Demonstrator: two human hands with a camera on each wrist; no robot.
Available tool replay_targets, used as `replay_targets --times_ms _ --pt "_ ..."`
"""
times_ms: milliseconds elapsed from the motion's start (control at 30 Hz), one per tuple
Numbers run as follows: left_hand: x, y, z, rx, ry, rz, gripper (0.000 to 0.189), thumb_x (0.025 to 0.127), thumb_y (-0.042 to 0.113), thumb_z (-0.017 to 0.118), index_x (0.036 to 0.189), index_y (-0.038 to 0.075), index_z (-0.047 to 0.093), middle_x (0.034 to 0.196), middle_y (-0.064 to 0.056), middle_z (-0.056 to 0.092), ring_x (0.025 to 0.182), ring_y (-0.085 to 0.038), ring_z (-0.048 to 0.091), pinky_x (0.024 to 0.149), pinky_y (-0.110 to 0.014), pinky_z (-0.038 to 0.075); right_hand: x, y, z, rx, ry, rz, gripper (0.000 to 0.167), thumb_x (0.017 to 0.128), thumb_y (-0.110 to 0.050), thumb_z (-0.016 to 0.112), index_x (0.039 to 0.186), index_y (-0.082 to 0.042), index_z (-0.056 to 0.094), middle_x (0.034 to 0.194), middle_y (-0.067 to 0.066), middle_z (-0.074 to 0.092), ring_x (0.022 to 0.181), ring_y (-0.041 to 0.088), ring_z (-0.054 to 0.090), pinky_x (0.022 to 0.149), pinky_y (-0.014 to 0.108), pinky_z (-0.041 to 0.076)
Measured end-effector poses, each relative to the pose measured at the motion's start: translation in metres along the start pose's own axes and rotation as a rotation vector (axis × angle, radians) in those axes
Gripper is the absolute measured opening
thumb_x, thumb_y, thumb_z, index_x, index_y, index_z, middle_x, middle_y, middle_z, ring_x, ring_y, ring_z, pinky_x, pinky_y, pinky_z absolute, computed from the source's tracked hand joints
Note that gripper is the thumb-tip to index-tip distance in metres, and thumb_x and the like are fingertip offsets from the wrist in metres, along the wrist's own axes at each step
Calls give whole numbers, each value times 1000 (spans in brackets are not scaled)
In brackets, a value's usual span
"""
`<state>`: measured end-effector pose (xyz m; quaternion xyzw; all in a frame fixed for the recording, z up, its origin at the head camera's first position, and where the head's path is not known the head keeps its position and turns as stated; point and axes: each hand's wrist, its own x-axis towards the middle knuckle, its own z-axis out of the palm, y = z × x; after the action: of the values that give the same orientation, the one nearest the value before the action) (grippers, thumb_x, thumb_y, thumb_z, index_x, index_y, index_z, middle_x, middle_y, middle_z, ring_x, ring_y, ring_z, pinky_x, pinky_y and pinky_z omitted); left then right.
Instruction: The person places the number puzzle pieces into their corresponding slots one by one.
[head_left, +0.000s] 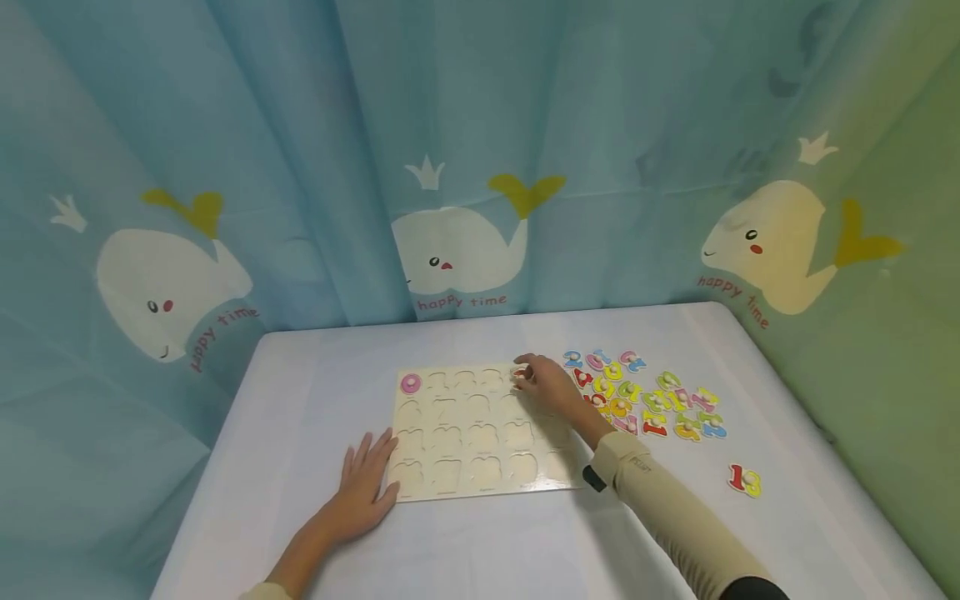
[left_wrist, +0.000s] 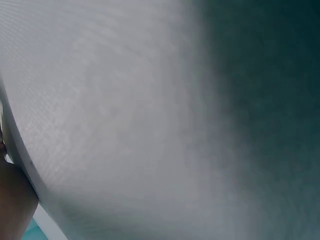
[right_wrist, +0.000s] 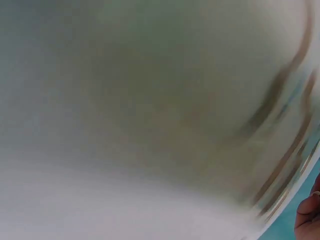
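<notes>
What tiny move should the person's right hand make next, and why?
Probably ease the red piece down into a top-row hollow, if it fits: the right hand pinches it at that row of the puzzle board, where the pink piece already sits in place. The left hand rests at the board's left edge, perhaps steadying it.

The right hand (head_left: 550, 385) partly hides the piece (head_left: 518, 376) it pinches. Captions (head_left: 487, 490) on the board (head_left: 483, 435) are too small to read. The right wrist view is blurred.

A blue-green curtain (head_left: 465, 83) (printed with crowned whales (head_left: 472, 246)) hangs behind a white table (head_left: 315, 392).
</notes>
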<state>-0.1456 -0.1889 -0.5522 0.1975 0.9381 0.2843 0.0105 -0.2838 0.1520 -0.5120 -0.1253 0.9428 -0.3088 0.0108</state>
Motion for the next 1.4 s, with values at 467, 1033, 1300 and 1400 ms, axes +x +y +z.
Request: replay_targets --times_ms 467,1033,1300,1400 --pt "-6 9 11 -28 0 12 60 88 16 55 142 -1 34 152 -16 24 139 -41 7 106 -60 -3 15 -69 72 -39 -65 -161 33 88 -14 67 118 -5 59 83 2 58 74 14 55 66 28 47" --pt "0 8 6 3 -9 14 61 90 19 53 143 0 32 153 -15 21 140 -39 6 106 -58 -1 42 -93 85 -58 19 -142 29 82 -11 72 108 -2 61 89 8 64 84 22 62 75 34 50" --pt "-1 5 1 12 -11 -8 60 90 18 52 143 -1 32 153 -16 21 139 -40 6 107 -58 -2 45 -89 86 65 -28 -150 33 86 -13 69 115 -1 59 91 7 63 85 20 61 78 34 49" --pt "-2 2 -1 22 -11 -8 60 90 19 52 143 -1 32 153 -16 21 139 -40 7 107 -58 -1 46 -80 79 154 -32 -123 33 88 -11 65 118 -1 58 91 5 61 84 18 58 79 35 48"
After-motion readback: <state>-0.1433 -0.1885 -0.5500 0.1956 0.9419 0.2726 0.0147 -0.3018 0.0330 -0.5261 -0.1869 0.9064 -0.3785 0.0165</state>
